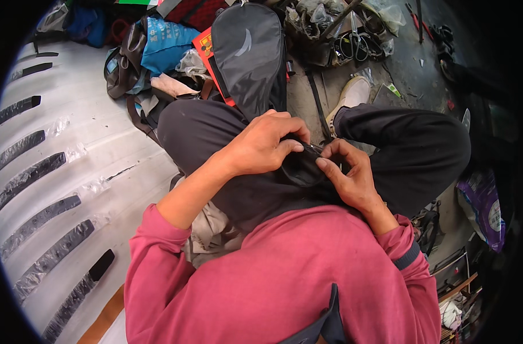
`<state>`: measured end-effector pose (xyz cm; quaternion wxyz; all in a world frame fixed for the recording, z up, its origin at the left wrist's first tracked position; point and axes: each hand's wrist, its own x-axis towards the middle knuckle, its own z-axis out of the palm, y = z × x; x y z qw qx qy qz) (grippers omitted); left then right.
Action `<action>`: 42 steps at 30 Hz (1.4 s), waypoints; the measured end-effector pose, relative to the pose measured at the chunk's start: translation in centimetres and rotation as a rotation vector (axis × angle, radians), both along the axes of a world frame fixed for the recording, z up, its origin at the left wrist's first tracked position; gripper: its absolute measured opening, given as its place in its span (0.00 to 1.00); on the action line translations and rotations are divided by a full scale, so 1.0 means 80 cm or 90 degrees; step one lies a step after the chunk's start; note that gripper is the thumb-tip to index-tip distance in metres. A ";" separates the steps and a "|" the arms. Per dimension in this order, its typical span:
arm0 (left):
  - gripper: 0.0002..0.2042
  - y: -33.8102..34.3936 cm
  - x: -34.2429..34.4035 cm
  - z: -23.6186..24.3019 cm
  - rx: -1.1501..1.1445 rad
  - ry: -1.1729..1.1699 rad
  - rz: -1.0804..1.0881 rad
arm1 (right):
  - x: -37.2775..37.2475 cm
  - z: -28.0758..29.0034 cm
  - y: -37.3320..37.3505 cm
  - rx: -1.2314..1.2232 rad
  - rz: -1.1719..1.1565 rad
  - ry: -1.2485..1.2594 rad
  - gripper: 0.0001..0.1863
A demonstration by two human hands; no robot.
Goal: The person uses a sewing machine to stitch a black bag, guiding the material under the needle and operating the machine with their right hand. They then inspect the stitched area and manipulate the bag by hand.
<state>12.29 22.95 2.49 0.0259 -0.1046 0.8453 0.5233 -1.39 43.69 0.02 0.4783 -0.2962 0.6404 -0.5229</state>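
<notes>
Over my lap, both hands pinch a piece of black fabric (301, 174) that hangs in a small loop or pouch. My left hand (266, 144) is closed on its upper left edge, thumb and fingers bent together. At the right edge, my right hand (351, 175) grips it between thumb and forefinger. A small shiny bit shows between the fingertips, too small to make out. Just beyond my hands lies a black bag (251, 54) with a rounded top and a grey curved mark, its narrow end near my left hand.
Strips of black material in clear plastic (29, 178) lie in a row on a pale surface at left. A blue bag (165, 45) stands far left. Scissors (353, 46) rest in a cluttered container at the back. A purple packet (484, 209) lies at right.
</notes>
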 end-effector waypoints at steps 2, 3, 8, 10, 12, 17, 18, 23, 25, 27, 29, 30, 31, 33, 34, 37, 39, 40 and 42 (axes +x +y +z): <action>0.06 0.002 0.000 -0.003 0.001 -0.005 0.012 | 0.000 0.004 -0.002 0.057 0.006 -0.001 0.09; 0.06 0.003 -0.001 -0.004 0.002 -0.007 0.017 | -0.001 0.006 -0.003 0.087 0.007 0.001 0.09; 0.05 0.005 -0.007 -0.006 0.002 0.014 0.034 | -0.005 0.019 -0.011 0.097 -0.001 0.043 0.09; 0.05 0.004 -0.009 -0.005 -0.007 0.031 0.030 | -0.006 0.023 -0.016 0.112 0.004 0.051 0.09; 0.06 0.003 -0.010 -0.003 -0.022 0.033 0.019 | -0.008 0.026 -0.020 0.117 0.015 0.058 0.08; 0.04 -0.014 -0.002 0.001 -0.014 0.011 -0.039 | -0.008 0.030 -0.026 -0.069 0.059 0.274 0.10; 0.04 -0.020 -0.001 0.000 -0.022 -0.002 -0.049 | -0.006 0.029 -0.026 -0.100 0.059 0.302 0.10; 0.04 -0.015 -0.004 -0.011 -0.065 0.091 -0.020 | 0.003 0.024 -0.022 0.045 0.001 0.162 0.09; 0.04 -0.006 -0.008 -0.016 -0.113 0.184 0.004 | 0.002 0.019 -0.022 0.146 -0.049 -0.002 0.07; 0.06 -0.003 -0.010 -0.017 -0.180 0.224 0.007 | -0.001 0.016 -0.025 0.124 -0.059 -0.086 0.06; 0.06 -0.007 -0.011 -0.016 -0.185 0.256 0.032 | -0.004 0.017 -0.028 0.115 -0.061 -0.107 0.05; 0.06 -0.010 -0.012 -0.014 -0.190 0.273 0.046 | -0.006 0.021 -0.030 0.104 -0.056 -0.087 0.05; 0.06 -0.014 -0.012 -0.012 -0.179 0.263 0.050 | -0.010 0.024 -0.035 0.089 -0.049 -0.058 0.06; 0.05 -0.027 -0.012 -0.005 -0.162 0.250 0.062 | -0.014 0.034 -0.044 0.040 -0.057 -0.078 0.06; 0.04 -0.035 -0.012 -0.001 -0.166 0.252 0.066 | -0.014 0.041 -0.049 0.010 -0.060 -0.083 0.06; 0.06 -0.060 -0.010 0.016 -0.154 0.235 0.093 | -0.016 0.062 -0.065 -0.016 -0.042 -0.068 0.05; 0.07 -0.070 -0.010 0.034 -0.151 0.234 0.101 | -0.021 0.078 -0.078 0.033 -0.034 -0.040 0.06; 0.08 -0.073 -0.011 0.045 -0.135 0.192 0.101 | -0.023 0.086 -0.084 0.028 -0.036 -0.048 0.06; 0.09 -0.084 -0.020 0.068 -0.176 0.294 0.120 | -0.030 0.104 -0.097 -0.033 -0.032 -0.041 0.06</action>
